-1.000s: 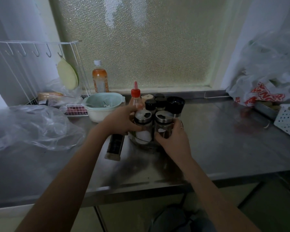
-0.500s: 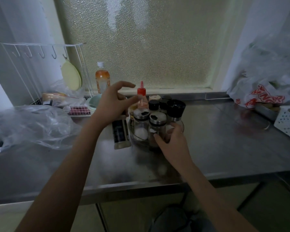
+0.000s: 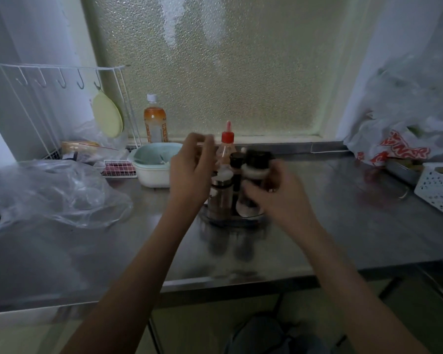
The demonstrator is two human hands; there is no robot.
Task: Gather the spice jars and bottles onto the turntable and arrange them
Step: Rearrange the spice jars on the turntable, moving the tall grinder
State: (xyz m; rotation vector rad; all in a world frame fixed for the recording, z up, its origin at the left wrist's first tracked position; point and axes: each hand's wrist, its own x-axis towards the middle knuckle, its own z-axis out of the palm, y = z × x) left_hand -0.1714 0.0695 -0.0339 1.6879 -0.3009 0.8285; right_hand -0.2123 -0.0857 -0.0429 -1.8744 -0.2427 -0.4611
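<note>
Both hands are hovering at the turntable (image 3: 232, 221) between them: my left hand (image 3: 189, 172) is raised with loosely spread, empty fingers beside the red-capped squeeze bottle (image 3: 226, 146), while my right hand (image 3: 274, 198) is blurred against the black-lidded jar (image 3: 256, 169), grip indeterminate.

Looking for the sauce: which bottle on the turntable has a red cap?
The squeeze bottle at the back of the turntable; its red nozzle cap rises above the dark-lidded jars.
</note>
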